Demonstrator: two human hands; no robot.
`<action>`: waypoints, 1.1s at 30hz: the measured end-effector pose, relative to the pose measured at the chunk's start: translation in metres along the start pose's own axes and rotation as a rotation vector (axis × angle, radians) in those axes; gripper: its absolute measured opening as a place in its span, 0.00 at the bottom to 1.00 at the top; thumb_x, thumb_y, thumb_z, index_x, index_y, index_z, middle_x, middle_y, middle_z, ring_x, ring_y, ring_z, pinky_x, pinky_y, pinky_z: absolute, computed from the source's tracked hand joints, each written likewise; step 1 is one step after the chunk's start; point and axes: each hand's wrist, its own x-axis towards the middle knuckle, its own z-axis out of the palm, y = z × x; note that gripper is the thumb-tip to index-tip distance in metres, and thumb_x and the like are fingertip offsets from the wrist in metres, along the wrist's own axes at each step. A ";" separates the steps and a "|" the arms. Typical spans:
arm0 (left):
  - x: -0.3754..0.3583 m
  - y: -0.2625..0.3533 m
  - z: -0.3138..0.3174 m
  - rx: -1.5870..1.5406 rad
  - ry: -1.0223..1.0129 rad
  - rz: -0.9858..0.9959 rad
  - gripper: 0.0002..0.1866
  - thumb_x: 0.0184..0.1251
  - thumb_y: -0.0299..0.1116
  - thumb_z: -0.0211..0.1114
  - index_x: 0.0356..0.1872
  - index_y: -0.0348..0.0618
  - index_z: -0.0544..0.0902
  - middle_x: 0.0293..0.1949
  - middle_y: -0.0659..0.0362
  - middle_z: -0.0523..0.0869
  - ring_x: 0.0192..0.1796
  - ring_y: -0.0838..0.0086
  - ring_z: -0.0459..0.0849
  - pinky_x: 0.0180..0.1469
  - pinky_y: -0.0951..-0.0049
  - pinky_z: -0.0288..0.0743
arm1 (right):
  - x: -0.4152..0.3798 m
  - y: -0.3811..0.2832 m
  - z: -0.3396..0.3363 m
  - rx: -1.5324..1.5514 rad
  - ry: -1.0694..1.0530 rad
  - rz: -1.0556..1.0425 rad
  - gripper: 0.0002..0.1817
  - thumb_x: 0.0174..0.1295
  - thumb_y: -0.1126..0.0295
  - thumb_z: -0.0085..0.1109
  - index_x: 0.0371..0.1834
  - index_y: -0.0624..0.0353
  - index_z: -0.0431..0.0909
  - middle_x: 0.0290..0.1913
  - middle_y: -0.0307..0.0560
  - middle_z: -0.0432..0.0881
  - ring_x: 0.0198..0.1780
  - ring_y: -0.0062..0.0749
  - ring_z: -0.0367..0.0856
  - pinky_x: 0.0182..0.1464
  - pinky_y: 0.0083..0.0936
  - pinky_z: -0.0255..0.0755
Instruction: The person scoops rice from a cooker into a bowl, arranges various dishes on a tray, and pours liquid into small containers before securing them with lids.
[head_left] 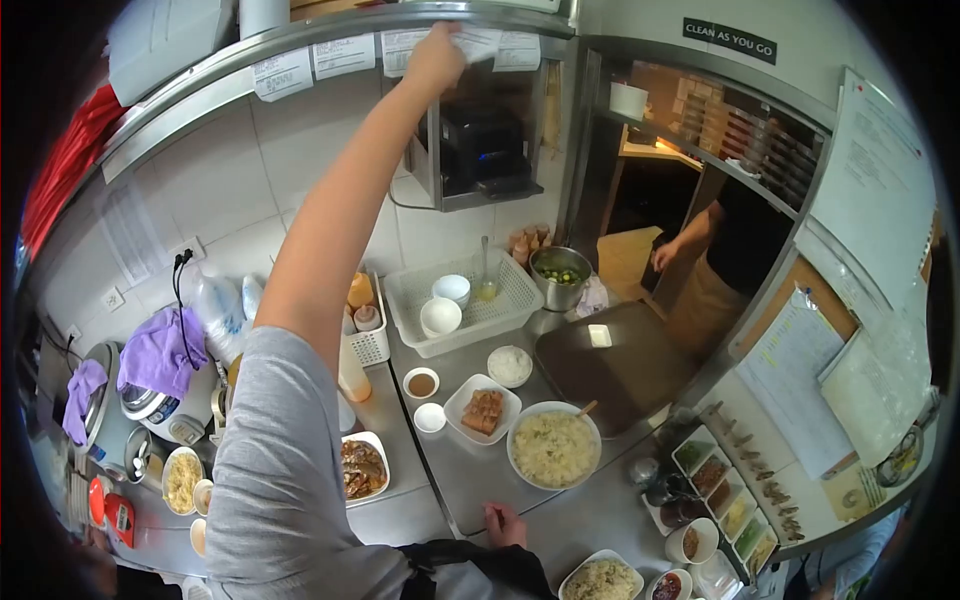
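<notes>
High up at the metal rail, my left hand [437, 60] is closed on a printed paper slip [476, 42]. More slips [345, 57] hang from the rail to its left, and one [517, 52] to its right. My right hand [505, 525] rests low at the counter's near edge, fingers curled, with nothing visible in it. Ahead of it are a large bowl of yellowish rice [553, 447] with a wooden spoon handle, a square white dish of browned meat [483, 411], a bowl of white rice [510, 367], and small cups of brown sauce [421, 383] and white contents [430, 418].
A perforated basket [408, 285] holds two white bowls. A metal pot [560, 285] stands beside a dark tray [620, 365]. Sauced food [363, 468] sits left; condiment containers [715, 475] stand right. Beyond the opening, a person [730, 250] in dark clothing stands.
</notes>
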 end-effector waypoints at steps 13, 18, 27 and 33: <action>-0.023 -0.004 0.029 0.009 0.435 0.105 0.21 0.67 0.32 0.53 0.59 0.37 0.75 0.26 0.42 0.84 0.25 0.55 0.85 0.38 0.57 0.79 | 0.001 0.003 0.000 -0.027 -0.024 0.016 0.11 0.66 0.64 0.59 0.45 0.58 0.84 0.28 0.49 0.83 0.29 0.27 0.82 0.35 0.25 0.75; -0.071 0.026 -0.004 0.066 0.440 0.047 0.19 0.65 0.42 0.61 0.56 0.50 0.78 0.40 0.40 0.84 0.51 0.56 0.82 0.51 0.55 0.74 | 0.000 0.004 -0.001 0.063 -0.011 0.062 0.11 0.67 0.63 0.59 0.45 0.58 0.84 0.26 0.45 0.82 0.27 0.24 0.80 0.34 0.24 0.74; -0.041 -0.049 -0.032 -0.143 0.381 0.062 0.12 0.60 0.39 0.67 0.43 0.49 0.89 0.29 0.53 0.86 0.33 0.70 0.84 0.39 0.70 0.76 | 0.006 0.024 0.005 -0.032 -0.007 -0.039 0.12 0.67 0.62 0.58 0.40 0.60 0.83 0.24 0.45 0.82 0.26 0.25 0.79 0.32 0.26 0.73; -0.305 -0.008 -0.044 -0.401 -0.390 -0.058 0.19 0.62 0.23 0.64 0.56 0.42 0.82 0.39 0.60 0.89 0.33 0.85 0.80 0.36 0.81 0.75 | 0.001 0.004 -0.002 0.448 0.127 0.094 0.10 0.72 0.68 0.51 0.47 0.61 0.78 0.26 0.37 0.75 0.26 0.17 0.72 0.28 0.19 0.68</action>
